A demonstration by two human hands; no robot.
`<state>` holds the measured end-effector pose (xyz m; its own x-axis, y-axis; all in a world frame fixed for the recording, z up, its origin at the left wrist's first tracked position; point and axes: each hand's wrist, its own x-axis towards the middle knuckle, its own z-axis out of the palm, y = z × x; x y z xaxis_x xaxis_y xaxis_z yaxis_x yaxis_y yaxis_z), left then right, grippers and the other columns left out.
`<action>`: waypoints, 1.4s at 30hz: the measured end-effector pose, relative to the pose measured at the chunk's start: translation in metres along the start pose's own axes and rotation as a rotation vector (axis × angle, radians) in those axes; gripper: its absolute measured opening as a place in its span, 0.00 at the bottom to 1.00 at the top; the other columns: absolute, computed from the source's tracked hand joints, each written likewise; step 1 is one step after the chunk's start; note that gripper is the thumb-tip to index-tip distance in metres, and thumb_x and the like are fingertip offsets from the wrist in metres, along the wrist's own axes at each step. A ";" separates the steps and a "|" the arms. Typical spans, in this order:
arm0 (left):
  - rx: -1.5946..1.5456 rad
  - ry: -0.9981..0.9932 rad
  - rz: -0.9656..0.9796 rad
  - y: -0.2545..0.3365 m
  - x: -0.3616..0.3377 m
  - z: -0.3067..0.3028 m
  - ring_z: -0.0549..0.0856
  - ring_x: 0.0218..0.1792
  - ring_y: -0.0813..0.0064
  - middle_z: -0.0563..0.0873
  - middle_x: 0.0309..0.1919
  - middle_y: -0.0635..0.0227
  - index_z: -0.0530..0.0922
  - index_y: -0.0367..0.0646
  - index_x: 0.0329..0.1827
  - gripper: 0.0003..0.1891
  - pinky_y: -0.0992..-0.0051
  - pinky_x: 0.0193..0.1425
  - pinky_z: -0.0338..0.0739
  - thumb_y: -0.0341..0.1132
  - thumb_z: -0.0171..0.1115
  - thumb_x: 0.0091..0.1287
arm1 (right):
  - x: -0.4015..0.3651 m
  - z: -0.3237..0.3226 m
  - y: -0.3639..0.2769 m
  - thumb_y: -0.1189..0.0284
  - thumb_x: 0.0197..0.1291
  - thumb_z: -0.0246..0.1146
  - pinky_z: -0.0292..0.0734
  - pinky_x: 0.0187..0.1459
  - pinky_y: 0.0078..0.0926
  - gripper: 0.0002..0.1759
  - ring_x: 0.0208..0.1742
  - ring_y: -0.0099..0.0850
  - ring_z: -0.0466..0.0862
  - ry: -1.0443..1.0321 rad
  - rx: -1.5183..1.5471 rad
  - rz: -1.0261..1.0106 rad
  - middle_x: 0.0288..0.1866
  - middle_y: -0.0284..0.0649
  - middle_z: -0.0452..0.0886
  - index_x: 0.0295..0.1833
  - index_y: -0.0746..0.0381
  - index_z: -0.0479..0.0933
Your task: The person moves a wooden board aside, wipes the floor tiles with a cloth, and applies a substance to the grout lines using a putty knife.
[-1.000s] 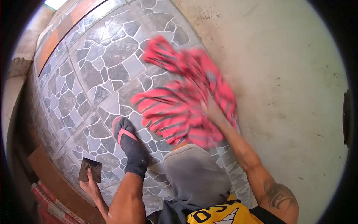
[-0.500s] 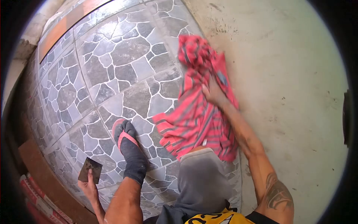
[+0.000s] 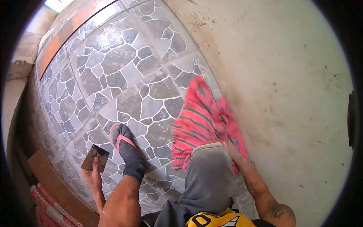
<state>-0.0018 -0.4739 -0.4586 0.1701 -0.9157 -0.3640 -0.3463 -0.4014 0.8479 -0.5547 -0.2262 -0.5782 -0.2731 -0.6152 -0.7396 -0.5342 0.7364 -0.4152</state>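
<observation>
A dark, stained square plate (image 3: 95, 159) is held in my left hand (image 3: 92, 174), with the thumb across its face, beside my left foot. My right hand (image 3: 233, 151) grips a red cloth with grey stripes (image 3: 198, 125), bunched on the tiled floor next to the wall and against my right knee. That hand is partly blurred, and its fingers are largely hidden in the folds.
Stone-patterned tiles (image 3: 121, 56) cover the floor. A pale wall (image 3: 287, 94) rises along the right. Brown boards (image 3: 56, 185) and red-and-white packages (image 3: 49, 200) lie at the lower left; an orange-brown strip (image 3: 60, 41) runs along the upper left.
My right hand has pulled the red cloth back toward my body, so more floor shows beyond it. My left hand and the plate sit slightly higher in view.
</observation>
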 end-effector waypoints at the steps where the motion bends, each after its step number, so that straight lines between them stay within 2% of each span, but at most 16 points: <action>1: 0.014 0.006 -0.011 -0.003 -0.001 0.001 0.82 0.39 0.83 0.84 0.40 0.71 0.83 0.32 0.50 0.09 0.80 0.46 0.76 0.30 0.66 0.73 | -0.013 0.004 0.028 0.60 0.77 0.46 0.60 0.75 0.47 0.33 0.77 0.60 0.65 0.000 -0.043 -0.013 0.76 0.67 0.62 0.78 0.71 0.56; 6: 0.035 0.043 -0.081 -0.024 -0.017 -0.016 0.81 0.39 0.83 0.84 0.40 0.71 0.82 0.32 0.50 0.09 0.80 0.46 0.75 0.29 0.66 0.73 | 0.017 -0.016 -0.032 0.66 0.72 0.48 0.68 0.67 0.52 0.28 0.66 0.65 0.72 -0.055 -0.220 -0.007 0.67 0.68 0.70 0.72 0.70 0.65; 7: 0.022 0.053 -0.097 -0.023 -0.019 -0.018 0.81 0.39 0.83 0.84 0.40 0.71 0.82 0.32 0.50 0.09 0.80 0.46 0.76 0.29 0.66 0.73 | 0.041 -0.020 -0.062 0.65 0.72 0.48 0.71 0.63 0.54 0.24 0.63 0.64 0.74 0.082 -0.187 -0.331 0.63 0.68 0.73 0.66 0.69 0.70; 11: 0.046 0.055 -0.087 -0.013 -0.021 -0.027 0.82 0.40 0.83 0.86 0.41 0.69 0.82 0.32 0.50 0.09 0.80 0.47 0.76 0.29 0.66 0.73 | 0.215 -0.046 -0.172 0.73 0.68 0.46 0.72 0.59 0.57 0.19 0.56 0.62 0.78 0.089 -0.556 -0.551 0.55 0.67 0.78 0.56 0.73 0.75; 13: 0.065 0.055 -0.064 -0.009 -0.017 -0.027 0.82 0.41 0.83 0.86 0.41 0.69 0.82 0.32 0.50 0.09 0.80 0.47 0.77 0.30 0.66 0.73 | 0.293 -0.060 -0.230 0.72 0.66 0.49 0.72 0.61 0.55 0.20 0.54 0.64 0.80 0.433 -0.623 -1.162 0.55 0.67 0.79 0.56 0.73 0.75; 15: 0.057 0.076 -0.070 -0.004 -0.018 -0.023 0.82 0.40 0.83 0.86 0.41 0.69 0.82 0.32 0.50 0.09 0.80 0.47 0.77 0.30 0.66 0.73 | 0.325 -0.068 -0.280 0.74 0.64 0.52 0.73 0.61 0.50 0.16 0.54 0.62 0.78 0.449 -0.263 -1.017 0.52 0.66 0.77 0.52 0.74 0.73; 18: 0.069 0.083 -0.038 -0.001 -0.012 -0.014 0.81 0.39 0.84 0.85 0.39 0.71 0.82 0.33 0.49 0.09 0.81 0.46 0.76 0.30 0.66 0.73 | 0.313 -0.080 -0.295 0.76 0.63 0.52 0.72 0.64 0.49 0.15 0.56 0.62 0.77 0.424 -1.577 -0.950 0.53 0.66 0.77 0.51 0.74 0.71; 22: 0.079 0.063 0.029 0.013 -0.006 -0.001 0.81 0.38 0.84 0.85 0.38 0.72 0.83 0.33 0.49 0.09 0.81 0.45 0.75 0.30 0.66 0.73 | 0.264 -0.043 -0.184 0.77 0.61 0.52 0.64 0.74 0.49 0.19 0.68 0.60 0.72 0.347 -0.454 -1.039 0.61 0.67 0.75 0.55 0.78 0.73; 26: 0.011 0.026 0.034 0.007 -0.003 0.005 0.81 0.39 0.84 0.85 0.39 0.72 0.82 0.32 0.50 0.09 0.81 0.45 0.76 0.30 0.66 0.73 | 0.091 -0.025 -0.058 0.72 0.69 0.51 0.66 0.72 0.49 0.25 0.70 0.63 0.71 -0.129 -0.768 -0.446 0.66 0.73 0.70 0.65 0.79 0.68; 27: -0.011 0.011 0.023 0.006 -0.004 0.007 0.81 0.39 0.84 0.85 0.39 0.72 0.82 0.32 0.50 0.09 0.81 0.45 0.76 0.30 0.66 0.73 | 0.051 -0.012 -0.038 0.67 0.72 0.50 0.67 0.70 0.51 0.27 0.68 0.65 0.72 0.092 -0.068 -0.147 0.64 0.75 0.71 0.66 0.78 0.66; 29: -0.026 -0.015 -0.006 0.004 -0.005 0.010 0.81 0.39 0.84 0.85 0.40 0.71 0.82 0.32 0.50 0.10 0.81 0.45 0.76 0.30 0.66 0.73 | 0.006 -0.007 0.011 0.63 0.73 0.50 0.68 0.69 0.53 0.30 0.65 0.68 0.74 0.010 -0.221 -0.008 0.63 0.76 0.72 0.69 0.77 0.64; 32: -0.018 -0.038 -0.043 -0.003 -0.010 0.009 0.82 0.39 0.83 0.84 0.40 0.70 0.82 0.33 0.51 0.10 0.81 0.45 0.76 0.30 0.66 0.73 | 0.001 -0.008 0.029 0.63 0.71 0.52 0.69 0.68 0.55 0.32 0.65 0.69 0.74 0.085 -0.296 -0.324 0.64 0.74 0.72 0.72 0.76 0.62; 34: -0.026 -0.027 -0.043 -0.011 -0.013 0.002 0.82 0.39 0.83 0.85 0.40 0.70 0.82 0.33 0.51 0.10 0.81 0.45 0.77 0.30 0.66 0.73 | 0.034 -0.038 -0.062 0.63 0.70 0.55 0.69 0.68 0.55 0.35 0.67 0.67 0.72 -0.212 -0.267 0.049 0.67 0.72 0.71 0.77 0.70 0.59; 38: 0.062 0.055 -0.055 -0.020 -0.016 -0.018 0.82 0.39 0.83 0.85 0.40 0.70 0.83 0.33 0.50 0.09 0.81 0.45 0.77 0.30 0.66 0.73 | 0.209 -0.034 -0.123 0.62 0.65 0.58 0.72 0.59 0.59 0.27 0.57 0.61 0.80 0.049 -0.395 -0.671 0.61 0.66 0.77 0.65 0.66 0.73; 39: 0.052 0.059 -0.050 -0.015 -0.015 -0.018 0.82 0.39 0.83 0.85 0.39 0.70 0.83 0.33 0.50 0.09 0.80 0.45 0.76 0.30 0.66 0.73 | 0.235 -0.057 -0.185 0.61 0.67 0.53 0.74 0.56 0.57 0.23 0.54 0.61 0.82 -0.067 -0.620 -0.491 0.52 0.66 0.82 0.56 0.68 0.79; 42: 0.052 0.067 -0.033 -0.004 -0.017 -0.020 0.82 0.38 0.83 0.85 0.38 0.70 0.83 0.32 0.49 0.08 0.80 0.45 0.76 0.29 0.66 0.73 | 0.331 -0.065 -0.266 0.68 0.65 0.51 0.75 0.54 0.53 0.14 0.46 0.61 0.81 0.490 -0.487 -1.050 0.44 0.62 0.82 0.38 0.66 0.78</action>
<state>0.0148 -0.4561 -0.4478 0.2430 -0.8993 -0.3636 -0.3862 -0.4335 0.8142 -0.5546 -0.6434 -0.6780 0.2501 -0.9571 0.1461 -0.8845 -0.2872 -0.3677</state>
